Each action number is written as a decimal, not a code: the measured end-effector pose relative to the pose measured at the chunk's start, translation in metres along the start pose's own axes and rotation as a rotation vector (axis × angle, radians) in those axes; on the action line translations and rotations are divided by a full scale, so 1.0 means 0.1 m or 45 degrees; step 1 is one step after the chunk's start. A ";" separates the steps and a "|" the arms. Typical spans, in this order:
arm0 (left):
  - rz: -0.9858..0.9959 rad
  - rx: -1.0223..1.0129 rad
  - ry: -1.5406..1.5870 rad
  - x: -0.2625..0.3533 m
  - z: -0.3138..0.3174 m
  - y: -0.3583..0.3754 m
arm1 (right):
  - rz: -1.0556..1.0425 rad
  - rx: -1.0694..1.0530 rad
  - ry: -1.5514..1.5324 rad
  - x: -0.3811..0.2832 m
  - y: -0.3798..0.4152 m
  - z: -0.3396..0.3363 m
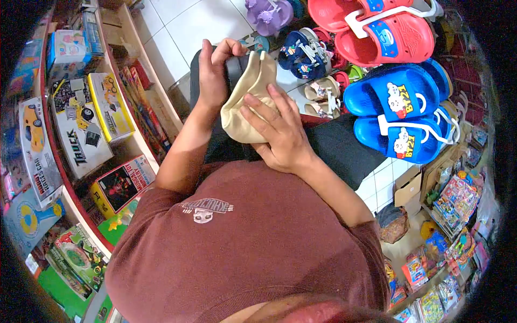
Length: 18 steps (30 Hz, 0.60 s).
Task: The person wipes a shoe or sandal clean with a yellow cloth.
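A cream pair of short socks [245, 116], its openings pointing up, is in front of my chest above my dark-trousered lap. My right hand [280, 129] lies across the socks with fingers spread over the fabric and grips them from the right side. My left hand [215, 75] is beside the socks on the left, thumb up and index finger curled over. Its fingers close around a dark object [233, 70] against the socks' edge; what that object is, I cannot make out.
Blue slippers [409, 99] and red clogs [406, 46] hang at upper right, with small sandals [323, 94] and purple clogs [269, 16] nearby. Shelves with boxed toys [81, 126] line my left. Packaged toys [458, 199] and a cardboard box [407, 185] are at right, over white floor tiles [188, 29].
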<state>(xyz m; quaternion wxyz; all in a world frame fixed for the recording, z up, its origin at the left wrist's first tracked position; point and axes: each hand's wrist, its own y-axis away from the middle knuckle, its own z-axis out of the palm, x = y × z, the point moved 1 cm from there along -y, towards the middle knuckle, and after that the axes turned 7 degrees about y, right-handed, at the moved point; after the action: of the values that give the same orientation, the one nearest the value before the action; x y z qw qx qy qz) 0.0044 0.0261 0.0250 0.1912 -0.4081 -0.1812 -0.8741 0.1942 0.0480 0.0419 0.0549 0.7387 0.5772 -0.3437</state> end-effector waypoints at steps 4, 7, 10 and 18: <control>0.043 -0.166 0.076 0.01 0.13 0.08 | -0.088 0.102 0.137 0.05 0.05 0.07; 0.080 -0.229 0.060 0.01 0.17 0.12 | -0.110 0.204 0.089 0.04 0.03 0.07; -0.021 -0.177 0.073 0.08 0.24 0.21 | -0.076 0.354 -0.061 0.09 -0.15 0.03; 0.127 -0.261 -0.372 0.09 0.29 0.10 | 1.231 0.090 -1.886 0.69 -0.55 -0.13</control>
<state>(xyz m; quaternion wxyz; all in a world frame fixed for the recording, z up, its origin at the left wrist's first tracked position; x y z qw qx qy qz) 0.0224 0.0292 0.0514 0.1632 -0.5567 -0.0967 -0.8088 0.1576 0.1282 0.0299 0.5311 0.4910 0.0070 -0.6905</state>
